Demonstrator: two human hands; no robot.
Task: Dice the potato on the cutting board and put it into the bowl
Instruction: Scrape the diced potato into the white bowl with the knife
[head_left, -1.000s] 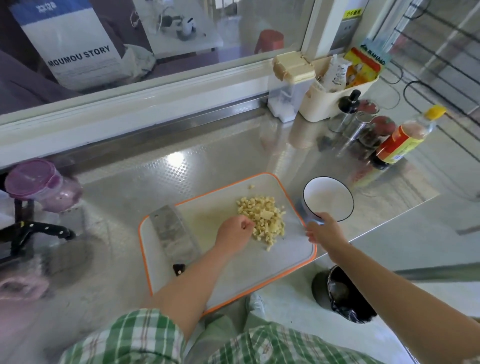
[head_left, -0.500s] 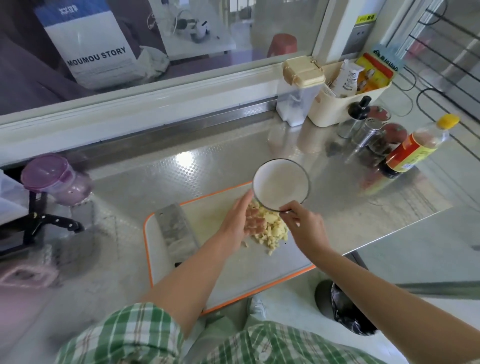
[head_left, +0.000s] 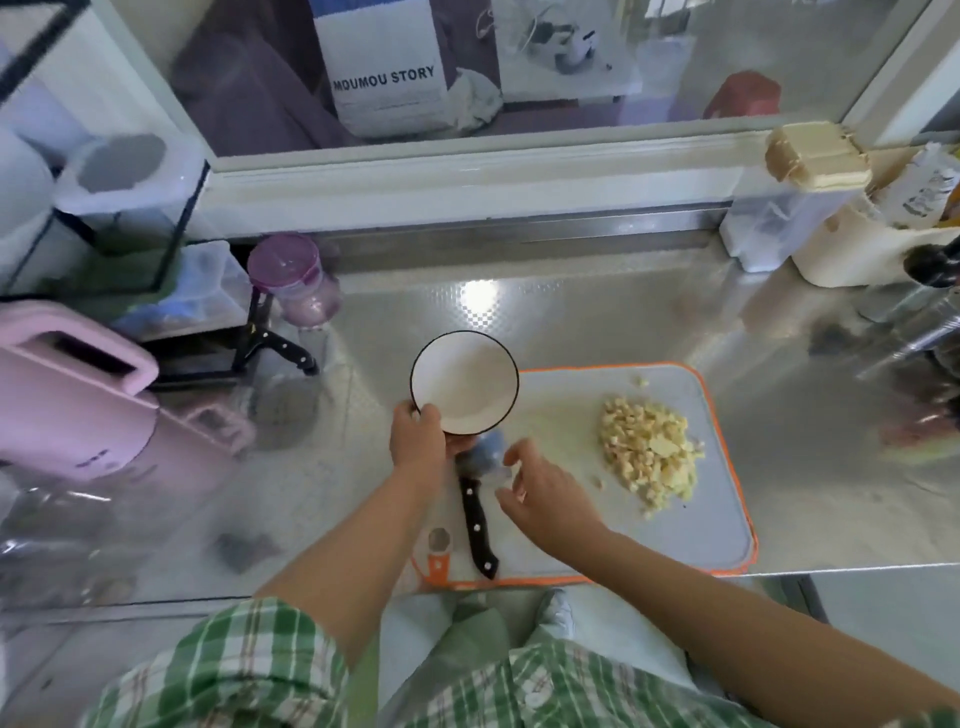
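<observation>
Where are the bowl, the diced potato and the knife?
bowl (head_left: 467, 384), head view, white inside.
diced potato (head_left: 647, 447), head view, middle of pile.
knife (head_left: 477, 525), head view, black handle.

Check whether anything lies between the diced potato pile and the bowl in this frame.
Nothing visible does. Only bare cutting board separates the diced potato from the bowl, which the left hand holds. The right hand and knife lie just nearer the person, beside that path.

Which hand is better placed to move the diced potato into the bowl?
Right. The right hand is free and nearer the diced potato; the left hand holds the bowl.
</observation>
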